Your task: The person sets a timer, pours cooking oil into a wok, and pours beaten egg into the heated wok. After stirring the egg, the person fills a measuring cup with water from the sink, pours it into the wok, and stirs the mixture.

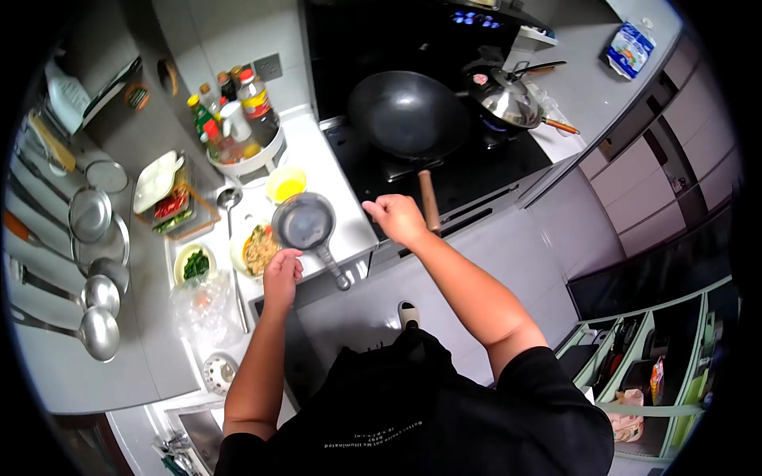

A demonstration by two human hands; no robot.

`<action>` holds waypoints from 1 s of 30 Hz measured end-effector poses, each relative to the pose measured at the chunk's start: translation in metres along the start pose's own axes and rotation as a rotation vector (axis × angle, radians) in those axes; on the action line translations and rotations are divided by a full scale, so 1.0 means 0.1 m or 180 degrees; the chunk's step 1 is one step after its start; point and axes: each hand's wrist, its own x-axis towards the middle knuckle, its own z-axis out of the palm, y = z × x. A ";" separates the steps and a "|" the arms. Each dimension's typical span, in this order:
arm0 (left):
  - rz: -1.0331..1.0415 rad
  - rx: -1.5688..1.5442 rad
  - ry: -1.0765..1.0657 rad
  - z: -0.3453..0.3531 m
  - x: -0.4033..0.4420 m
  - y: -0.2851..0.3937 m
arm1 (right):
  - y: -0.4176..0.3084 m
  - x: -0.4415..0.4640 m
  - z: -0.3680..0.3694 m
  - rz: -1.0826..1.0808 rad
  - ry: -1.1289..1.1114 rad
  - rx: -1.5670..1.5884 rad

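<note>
My left hand (283,276) is beside a bowl of mixed food (259,249), its fingers loosely bent and somewhat apart, with nothing visible in it. Just above it, a small dark pan (304,221) lies on the white counter, its handle over the front edge. My right hand (394,218) is closed in a loose fist, left of the wooden handle (429,201) of a large black wok (409,115) and apart from it; it shows no object. The wok stands on the black stove. Behind the small pan is a yellow bowl (286,184) with yellow liquid.
Bottles (255,101) stand on a round white rack (252,161). A lidded steel pan (508,101) is on the right burner. Ladles (99,333) hang at the left. Greens fill a bowl (194,262) near a plastic bag (208,311). An open drawer (647,408) is lower right.
</note>
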 end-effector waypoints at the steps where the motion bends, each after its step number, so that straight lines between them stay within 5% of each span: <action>1: 0.0072 -0.0047 -0.0084 0.13 0.09 0.04 | 0.11 0.05 -0.16 -0.0206 0.0205 -0.0030; 15: 0.0743 0.0326 0.0224 2.35 1.49 0.64 | 1.94 1.36 -2.34 -0.0278 0.0506 0.0070; 25: 0.2801 0.1962 0.0760 3.43 2.11 2.91 | 0.22 3.03 -3.40 -0.2339 0.0682 0.0209; 30: 0.3120 0.2848 0.1192 3.36 2.18 3.80 | -0.63 3.50 -3.71 -0.2627 0.1045 0.0013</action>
